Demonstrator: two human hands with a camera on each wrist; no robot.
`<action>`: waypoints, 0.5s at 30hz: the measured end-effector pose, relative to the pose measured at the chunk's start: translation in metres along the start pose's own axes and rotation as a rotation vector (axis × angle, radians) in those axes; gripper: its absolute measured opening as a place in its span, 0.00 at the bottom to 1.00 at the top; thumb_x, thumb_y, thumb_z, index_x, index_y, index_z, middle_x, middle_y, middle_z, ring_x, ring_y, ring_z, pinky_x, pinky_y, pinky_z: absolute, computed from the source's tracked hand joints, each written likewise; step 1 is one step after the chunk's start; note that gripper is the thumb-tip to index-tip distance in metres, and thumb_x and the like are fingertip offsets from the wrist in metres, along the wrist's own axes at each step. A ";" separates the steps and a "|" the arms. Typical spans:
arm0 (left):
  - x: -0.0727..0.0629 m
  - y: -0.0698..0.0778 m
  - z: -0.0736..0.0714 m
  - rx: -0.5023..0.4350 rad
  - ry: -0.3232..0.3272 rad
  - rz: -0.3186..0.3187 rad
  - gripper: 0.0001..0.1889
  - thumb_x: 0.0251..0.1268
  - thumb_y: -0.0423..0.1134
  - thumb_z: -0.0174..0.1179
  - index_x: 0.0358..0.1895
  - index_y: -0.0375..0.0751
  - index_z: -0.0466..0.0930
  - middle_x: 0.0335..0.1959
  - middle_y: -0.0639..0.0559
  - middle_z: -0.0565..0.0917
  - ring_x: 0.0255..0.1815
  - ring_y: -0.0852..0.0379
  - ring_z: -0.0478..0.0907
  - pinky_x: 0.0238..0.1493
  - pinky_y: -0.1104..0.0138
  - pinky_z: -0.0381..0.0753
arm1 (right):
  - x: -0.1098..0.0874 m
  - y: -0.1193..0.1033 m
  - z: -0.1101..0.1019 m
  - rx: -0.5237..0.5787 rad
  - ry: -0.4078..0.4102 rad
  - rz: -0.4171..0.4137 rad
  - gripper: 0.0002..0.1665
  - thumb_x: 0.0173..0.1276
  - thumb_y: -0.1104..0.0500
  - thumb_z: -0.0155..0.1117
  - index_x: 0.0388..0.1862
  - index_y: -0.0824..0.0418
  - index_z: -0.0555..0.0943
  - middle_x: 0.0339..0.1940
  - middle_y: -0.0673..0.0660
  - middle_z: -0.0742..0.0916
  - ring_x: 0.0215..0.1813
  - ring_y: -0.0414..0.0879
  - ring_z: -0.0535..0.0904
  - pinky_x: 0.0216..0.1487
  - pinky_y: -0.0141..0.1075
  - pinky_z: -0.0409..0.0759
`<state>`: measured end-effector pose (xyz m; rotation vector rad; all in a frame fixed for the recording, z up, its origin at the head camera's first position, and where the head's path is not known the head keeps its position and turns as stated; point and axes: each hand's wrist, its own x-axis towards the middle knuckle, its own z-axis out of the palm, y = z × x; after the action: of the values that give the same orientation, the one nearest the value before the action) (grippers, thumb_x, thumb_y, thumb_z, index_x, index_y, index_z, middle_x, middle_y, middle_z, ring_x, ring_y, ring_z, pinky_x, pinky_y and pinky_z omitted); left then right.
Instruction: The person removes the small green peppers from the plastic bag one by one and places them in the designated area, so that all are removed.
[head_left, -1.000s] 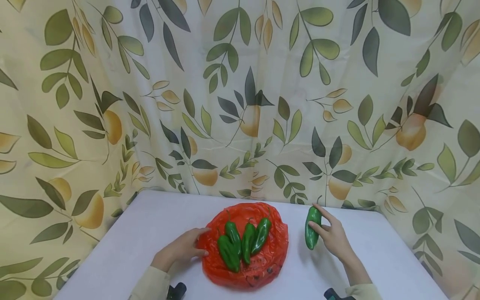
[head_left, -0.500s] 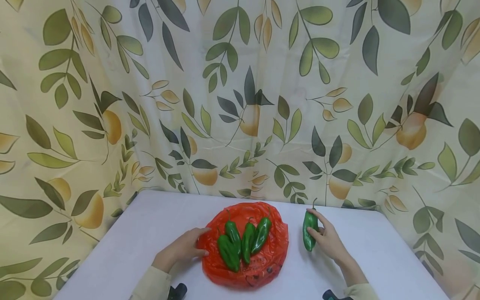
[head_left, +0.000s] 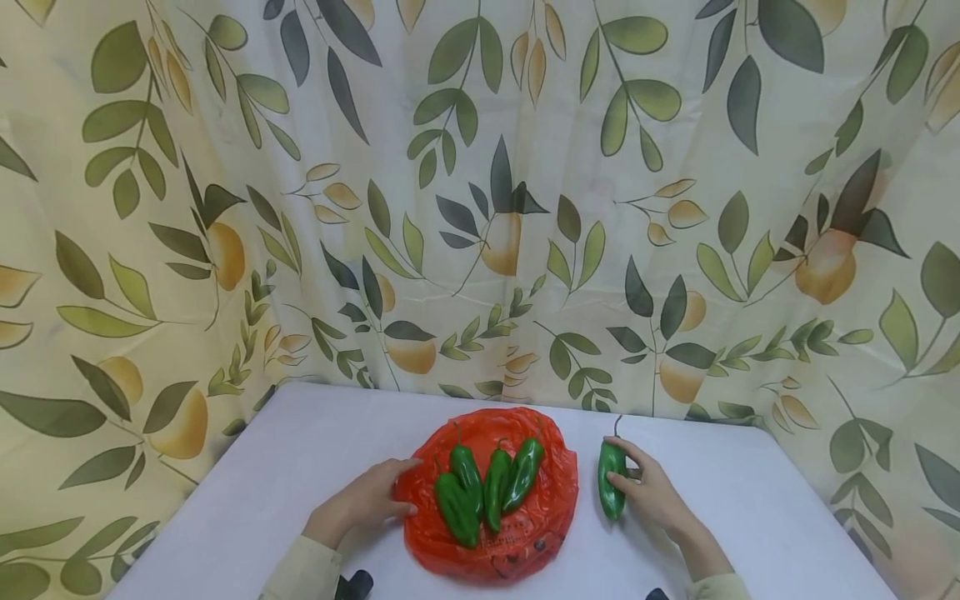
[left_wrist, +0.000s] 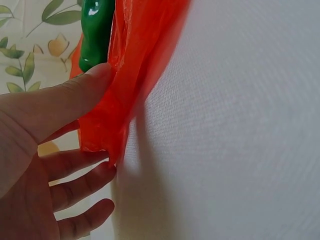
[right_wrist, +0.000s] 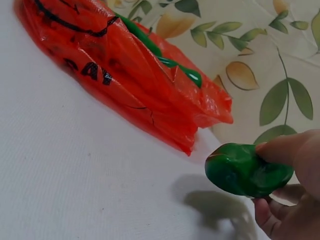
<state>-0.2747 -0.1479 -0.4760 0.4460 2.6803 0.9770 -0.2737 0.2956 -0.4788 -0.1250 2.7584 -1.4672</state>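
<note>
Near the middle of the white table lies a red plastic bag [head_left: 525, 546] with its mouth spread wide, and several green peppers [head_left: 457, 510] rest in it. My left hand [head_left: 363, 497] pinches the bag's left rim; in the left wrist view the thumb lies over the red plastic [left_wrist: 137, 55] with fingers behind it. To the right of the bag, my right hand [head_left: 652, 498] holds another green pepper [head_left: 611, 483] between thumb and fingers, stem pointing away. The right wrist view shows this pepper [right_wrist: 240, 172] end-on, apart from the bag, its shadow on the table below.
The white table [head_left: 330, 425] reaches back to a hanging curtain [head_left: 480, 208] printed with leaves and fruit. Black wrist devices [head_left: 356, 583] show at the lower edge near the sleeves. Dark printing [right_wrist: 90, 72] marks the bag's side.
My right hand has moved the held pepper left and slightly nearer, closer to the bag. The left hand, the bag and the peppers in it have stayed put.
</note>
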 end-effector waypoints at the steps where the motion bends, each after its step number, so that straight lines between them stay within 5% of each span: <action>1: 0.000 0.000 0.000 -0.001 0.000 0.001 0.37 0.57 0.40 0.74 0.72 0.43 0.70 0.68 0.41 0.77 0.71 0.37 0.71 0.69 0.37 0.72 | 0.000 0.001 0.001 -0.002 -0.009 -0.003 0.36 0.72 0.65 0.61 0.77 0.62 0.64 0.76 0.75 0.66 0.61 0.66 0.80 0.51 0.35 0.82; 7: -0.002 0.001 0.000 0.006 0.005 0.003 0.37 0.58 0.40 0.74 0.72 0.44 0.70 0.68 0.42 0.76 0.71 0.38 0.71 0.70 0.38 0.71 | 0.000 0.003 0.003 -0.036 -0.052 0.024 0.36 0.72 0.63 0.63 0.77 0.62 0.65 0.73 0.75 0.69 0.58 0.58 0.79 0.50 0.37 0.84; 15: -0.003 0.001 0.000 0.017 0.014 0.026 0.38 0.58 0.39 0.73 0.72 0.42 0.70 0.68 0.41 0.76 0.71 0.37 0.70 0.70 0.38 0.71 | -0.003 0.002 0.008 -0.096 -0.052 0.012 0.33 0.73 0.64 0.60 0.76 0.60 0.66 0.76 0.77 0.65 0.70 0.72 0.69 0.63 0.57 0.81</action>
<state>-0.2715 -0.1483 -0.4752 0.4809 2.7037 0.9681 -0.2702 0.2899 -0.4850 -0.1457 2.7830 -1.3097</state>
